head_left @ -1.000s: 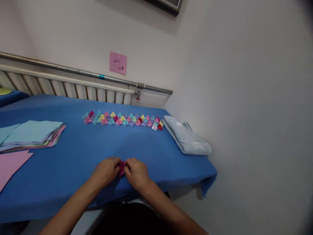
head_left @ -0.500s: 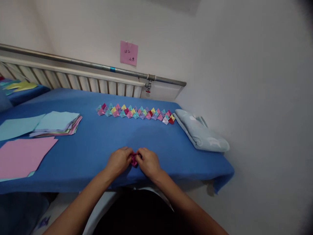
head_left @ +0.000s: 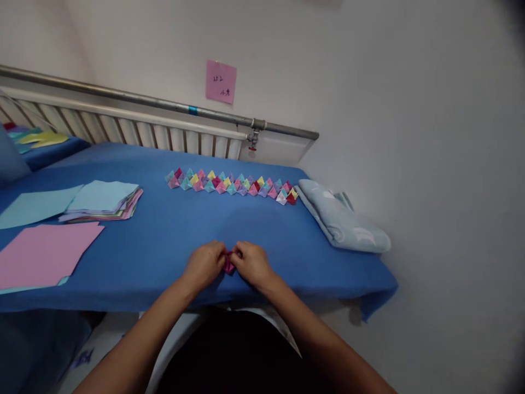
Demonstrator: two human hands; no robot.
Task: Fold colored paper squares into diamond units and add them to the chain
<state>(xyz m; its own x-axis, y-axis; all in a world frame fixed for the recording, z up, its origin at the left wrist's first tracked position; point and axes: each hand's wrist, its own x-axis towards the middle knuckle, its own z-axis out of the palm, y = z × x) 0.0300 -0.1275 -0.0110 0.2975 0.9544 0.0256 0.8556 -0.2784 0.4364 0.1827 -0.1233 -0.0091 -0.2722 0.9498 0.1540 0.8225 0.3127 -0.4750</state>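
Observation:
A small magenta folded paper piece is pinched between my two hands, low over the front part of the blue-covered table. My left hand is closed on its left side. On the other side, my right hand grips it with thumb and fingers. The fingers hide the upper part of the paper. Beyond them, several small folded paper pieces in pink, blue, yellow, purple and red stand in two rows.
A stack of coloured paper sheets and pink sheets lie at left. A folded light-blue blanket sits at the right end, by the wall. Behind runs a radiator under a metal pipe. Yellow paper lies far left.
The view has shifted slightly, so the table items appear a little further right and higher. Both hands still hold the magenta paper at nearly the same spot.

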